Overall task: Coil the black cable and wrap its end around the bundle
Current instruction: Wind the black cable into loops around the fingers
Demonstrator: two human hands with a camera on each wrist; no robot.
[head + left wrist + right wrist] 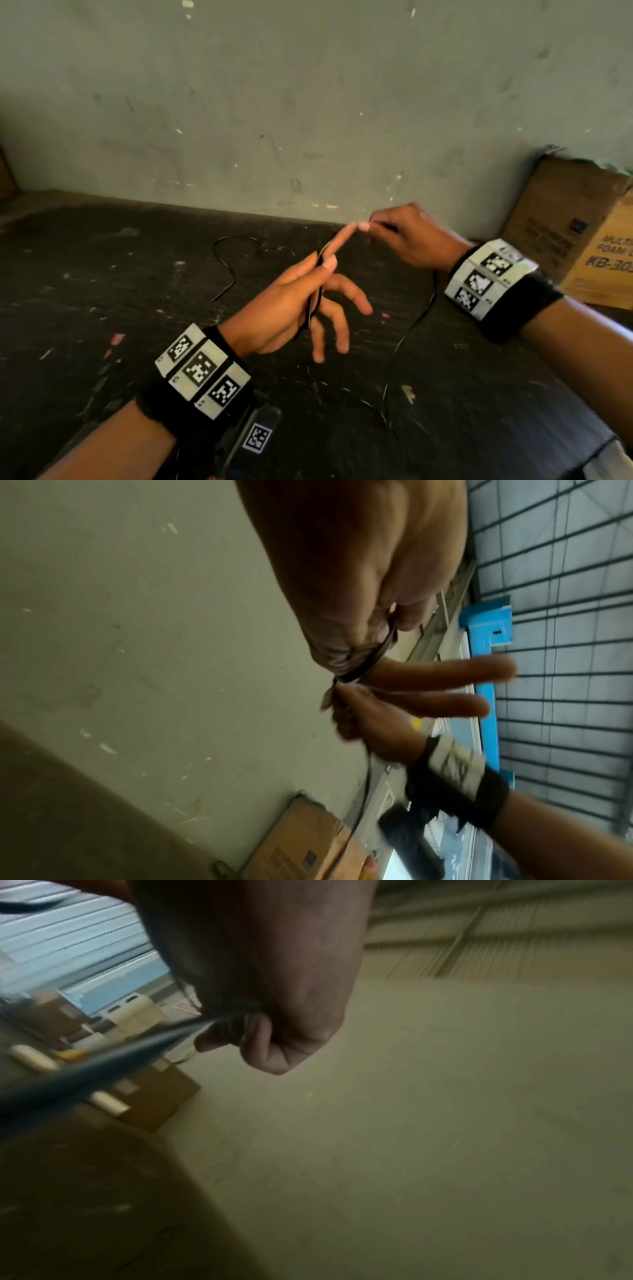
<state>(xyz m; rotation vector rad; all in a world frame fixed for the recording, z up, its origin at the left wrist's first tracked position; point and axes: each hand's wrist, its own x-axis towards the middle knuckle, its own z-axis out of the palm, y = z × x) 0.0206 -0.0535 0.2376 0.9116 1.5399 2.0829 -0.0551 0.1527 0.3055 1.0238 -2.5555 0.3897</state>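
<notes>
Loops of black cable (317,294) are pinched by the left hand (294,308) above the surface (102,308) | a strand is pinched by the right hand (407,240) | slack trails far-left | judged light, limp, springy; best taken near the bundle.

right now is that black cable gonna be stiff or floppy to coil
Probably floppy: the cable sags from the right hand and curls loosely on the table. Likely light: the left hand pinches the loops with thumb and finger.
</notes>
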